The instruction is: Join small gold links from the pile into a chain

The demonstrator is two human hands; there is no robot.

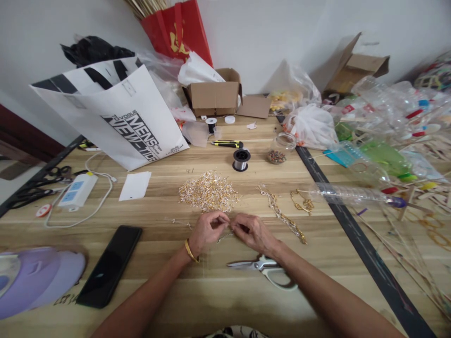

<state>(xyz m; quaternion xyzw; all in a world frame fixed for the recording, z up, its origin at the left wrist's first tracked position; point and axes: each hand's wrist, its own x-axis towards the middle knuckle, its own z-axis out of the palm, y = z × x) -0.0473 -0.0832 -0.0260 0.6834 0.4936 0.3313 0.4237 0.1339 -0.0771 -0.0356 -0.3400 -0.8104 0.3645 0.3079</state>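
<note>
My left hand [210, 228] and my right hand [252, 231] meet fingertip to fingertip, each in a pinch. A short thin beaded strand [225, 237] curves out below the fingertips; what lies right between them is too small to make out. Just beyond the hands spreads a pile of small gold and silver beads [209, 191]. Scissors [260, 265] with pale handles lie under my right wrist, blades pointing left. To the right are a silver and gold beaded chain [284, 213] and a smaller gold chain [303, 203]. Fine wire shows faintly near my left wrist.
Behind the beads stand a wire spool [241, 160], a yellow-black utility knife [227, 143] and a jar of beads [278, 152]. At left are a phone [110, 266], a power strip [77, 191] and a white paper bag [123, 117]. Plastic bottles [380, 159] crowd the right.
</note>
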